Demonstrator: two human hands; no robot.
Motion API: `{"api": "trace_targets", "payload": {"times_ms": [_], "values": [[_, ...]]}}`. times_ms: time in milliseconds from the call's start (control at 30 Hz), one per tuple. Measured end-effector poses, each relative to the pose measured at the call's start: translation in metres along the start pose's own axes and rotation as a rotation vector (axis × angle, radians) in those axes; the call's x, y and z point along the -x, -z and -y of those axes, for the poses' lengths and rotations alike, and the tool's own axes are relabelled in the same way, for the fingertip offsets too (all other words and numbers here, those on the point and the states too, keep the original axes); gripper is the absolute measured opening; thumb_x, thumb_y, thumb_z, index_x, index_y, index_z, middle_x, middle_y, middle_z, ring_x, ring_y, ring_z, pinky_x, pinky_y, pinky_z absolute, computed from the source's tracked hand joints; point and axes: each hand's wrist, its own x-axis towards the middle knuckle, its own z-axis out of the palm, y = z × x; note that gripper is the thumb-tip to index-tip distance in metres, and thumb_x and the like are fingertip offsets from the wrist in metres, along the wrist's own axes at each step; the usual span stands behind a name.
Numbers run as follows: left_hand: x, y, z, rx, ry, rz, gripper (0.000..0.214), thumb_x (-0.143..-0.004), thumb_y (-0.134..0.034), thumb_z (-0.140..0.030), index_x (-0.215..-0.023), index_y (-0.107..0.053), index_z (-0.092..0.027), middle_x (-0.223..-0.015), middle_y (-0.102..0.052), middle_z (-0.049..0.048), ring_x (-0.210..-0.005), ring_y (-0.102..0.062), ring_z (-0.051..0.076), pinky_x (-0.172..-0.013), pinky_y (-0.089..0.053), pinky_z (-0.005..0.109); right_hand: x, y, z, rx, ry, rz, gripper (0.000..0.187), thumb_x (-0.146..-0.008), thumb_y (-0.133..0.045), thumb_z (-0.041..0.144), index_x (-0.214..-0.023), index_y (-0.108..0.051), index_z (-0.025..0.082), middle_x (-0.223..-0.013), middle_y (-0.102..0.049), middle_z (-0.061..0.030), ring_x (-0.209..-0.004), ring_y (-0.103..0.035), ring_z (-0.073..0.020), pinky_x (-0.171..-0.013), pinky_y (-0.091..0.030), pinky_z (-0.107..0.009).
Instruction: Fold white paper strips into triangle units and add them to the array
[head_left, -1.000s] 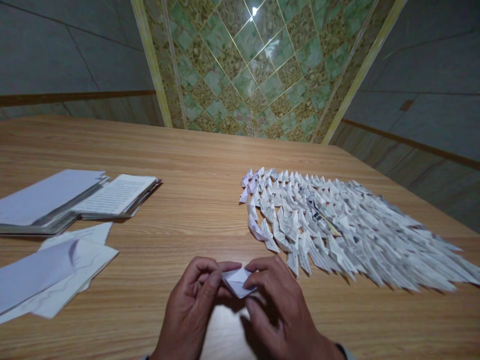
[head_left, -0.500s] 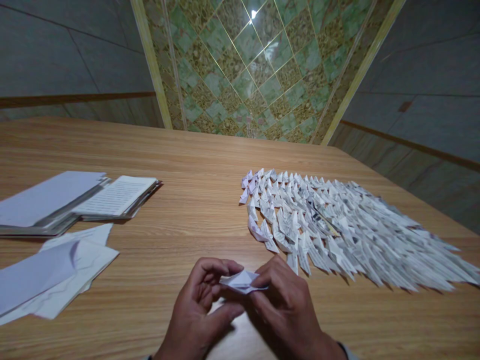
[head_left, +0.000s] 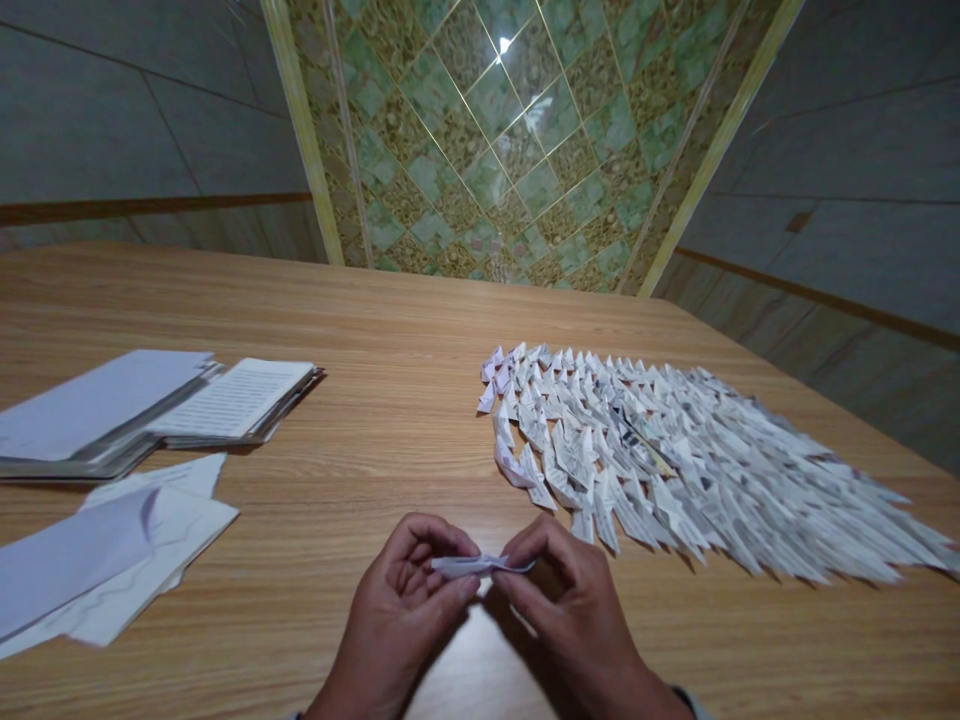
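Observation:
A small folded white paper boat (head_left: pixel 459 567) is held just above the table, between my two hands. My left hand (head_left: pixel 409 600) pinches its left part between thumb and fingers. On the other side, my right hand (head_left: pixel 566 590) grips the right end with thumb and forefinger. Seen nearly edge-on, the boat looks flat and narrow. To the right spread many folded paper boats (head_left: pixel 660 450) in tight rows, most with printing on them and a few plain pale ones at the left edge.
At the left lie a stack of white sheets (head_left: pixel 97 400) and a smaller printed stack (head_left: pixel 244 395) beside it. Nearer me are loose sheets (head_left: pixel 172 540), one curled. The wooden table (head_left: pixel 375 320) reaches back to a tiled wall (head_left: pixel 495 150).
My left thumb has come up and closed on the paper boat. The boat has tipped so that its raised middle peak no longer shows and it appears flatter.

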Motion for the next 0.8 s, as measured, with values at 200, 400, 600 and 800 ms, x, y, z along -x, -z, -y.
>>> {"api": "trace_targets", "payload": {"times_ms": [200, 400, 600, 800], "values": [[-0.004, 0.003, 0.003, 0.051, 0.093, -0.04, 0.04, -0.057, -0.095, -0.028, -0.075, -0.06, -0.018, -0.067, -0.072, 0.0016, -0.06, -0.067, 0.016, -0.057, -0.054, 0.022, -0.003, 0.002, 0.008, -0.06, -0.133, 0.027, 0.007, -0.071, -0.071, 0.018, -0.069, -0.064, 0.019, -0.065, -0.064, 0.0015, -0.06, -0.057, -0.014, -0.056, -0.04, -0.023], [-0.009, 0.009, 0.006, 0.118, 0.141, -0.065, 0.043, -0.063, -0.094, -0.036, -0.086, -0.064, -0.017, -0.079, -0.079, 0.0055, -0.066, -0.073, 0.016, -0.062, -0.058, 0.021, -0.009, 0.009, 0.006, -0.127, -0.167, 0.074, 0.009, -0.079, -0.066, 0.027, -0.079, -0.068, 0.019, -0.071, -0.069, -0.001, -0.067, -0.062, -0.0159, -0.062, -0.046, -0.025], [-0.016, 0.011, 0.002, 0.176, 0.181, -0.097, 0.047, -0.058, -0.097, -0.035, -0.087, -0.065, -0.016, -0.08, -0.08, 0.0072, -0.065, -0.075, 0.017, -0.061, -0.06, 0.021, -0.01, 0.012, 0.012, -0.03, -0.061, 0.07, 0.008, -0.083, -0.063, 0.022, -0.077, -0.069, 0.019, -0.072, -0.07, -0.0005, -0.069, -0.063, -0.015, -0.063, -0.045, -0.023], [-0.02, 0.01, 0.001, 0.181, 0.164, -0.095, 0.048, -0.057, -0.097, -0.034, -0.087, -0.065, -0.015, -0.074, -0.079, 0.0066, -0.06, -0.073, 0.016, -0.057, -0.058, 0.02, -0.01, 0.012, 0.016, 0.02, 0.045, 0.113, 0.01, -0.086, -0.061, 0.02, -0.082, -0.071, 0.019, -0.075, -0.071, -0.0011, -0.071, -0.064, -0.015, -0.065, -0.046, -0.024]]}}
